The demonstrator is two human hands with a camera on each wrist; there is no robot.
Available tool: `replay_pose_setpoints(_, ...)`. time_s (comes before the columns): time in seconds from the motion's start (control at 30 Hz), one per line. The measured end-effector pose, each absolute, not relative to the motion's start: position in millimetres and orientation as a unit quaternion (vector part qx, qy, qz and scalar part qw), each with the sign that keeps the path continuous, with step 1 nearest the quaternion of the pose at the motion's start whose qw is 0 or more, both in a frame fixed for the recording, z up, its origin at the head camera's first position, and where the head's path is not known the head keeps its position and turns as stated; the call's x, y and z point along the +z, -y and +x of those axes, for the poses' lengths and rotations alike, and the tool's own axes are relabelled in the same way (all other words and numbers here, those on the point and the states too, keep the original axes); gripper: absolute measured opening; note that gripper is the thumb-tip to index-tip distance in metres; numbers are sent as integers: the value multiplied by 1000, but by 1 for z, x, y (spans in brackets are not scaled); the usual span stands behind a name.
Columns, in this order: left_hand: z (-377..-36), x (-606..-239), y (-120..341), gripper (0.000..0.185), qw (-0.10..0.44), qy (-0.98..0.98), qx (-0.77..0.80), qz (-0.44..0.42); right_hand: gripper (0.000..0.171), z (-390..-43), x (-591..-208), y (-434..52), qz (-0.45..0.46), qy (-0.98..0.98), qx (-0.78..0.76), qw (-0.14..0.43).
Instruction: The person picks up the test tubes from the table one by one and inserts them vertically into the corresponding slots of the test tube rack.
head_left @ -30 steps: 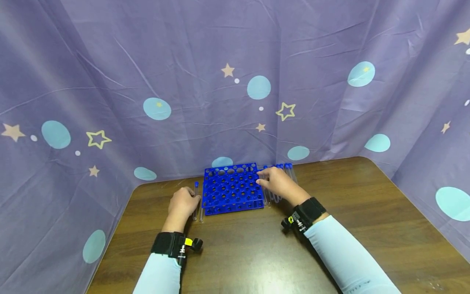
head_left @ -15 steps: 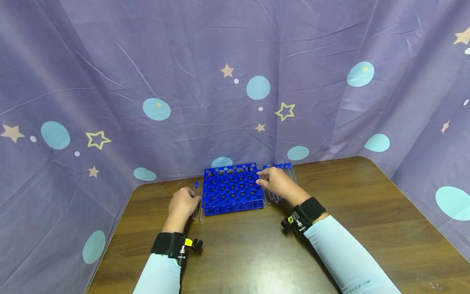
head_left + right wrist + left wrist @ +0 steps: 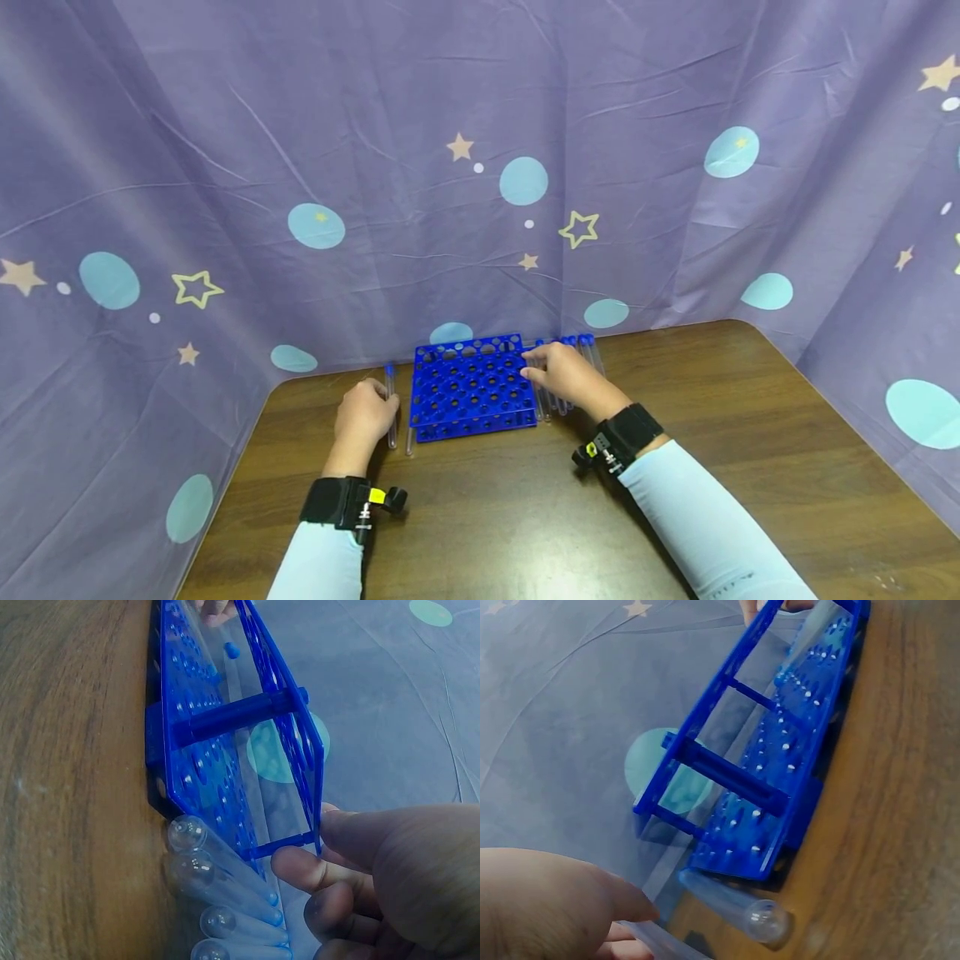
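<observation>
The left hand (image 3: 363,417) lay on the table (image 3: 510,517) just left of the blue rack (image 3: 472,387), its fingers curled round a clear tube with a blue cap (image 3: 390,404) that ran lengthwise past the knuckles. A second clear tube (image 3: 409,440) lay on the wood between that hand and the rack, close against the rack's left edge; the left wrist view showed its rounded end (image 3: 761,921) just below the rack's corner (image 3: 735,855).

The right hand (image 3: 564,377) sat at the rack's right edge, thumb and forefinger closed on the rim of the top plate, as the right wrist view showed (image 3: 390,885). Under and beside that hand a row of clear tubes (image 3: 581,367) lay side by side on the table, touching or nearly touching the rack; their round ends (image 3: 196,879) lined up by its lower corner.

How many tubes lay in that row was hard to count, since the hand covered most of them. The left hand's fingertips were cut off in the left wrist view, so the grip there was probably a pinch. The rack's holes looked empty from above, as far as could be made out. A purple cloth (image 3: 225,167) hung behind.
</observation>
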State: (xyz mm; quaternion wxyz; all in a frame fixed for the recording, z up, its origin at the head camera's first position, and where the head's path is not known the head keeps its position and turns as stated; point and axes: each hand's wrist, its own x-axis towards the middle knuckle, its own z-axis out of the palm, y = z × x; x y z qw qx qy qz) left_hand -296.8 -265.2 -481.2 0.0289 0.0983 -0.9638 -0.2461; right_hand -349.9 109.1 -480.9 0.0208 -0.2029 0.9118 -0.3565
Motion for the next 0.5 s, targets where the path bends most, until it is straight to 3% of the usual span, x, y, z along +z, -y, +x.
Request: replay_pose_setpoints(0.5, -301, -464, 261, 35, 167, 936, -300, 79, 42, -348, -478, -109, -208, -911, -357, 17)
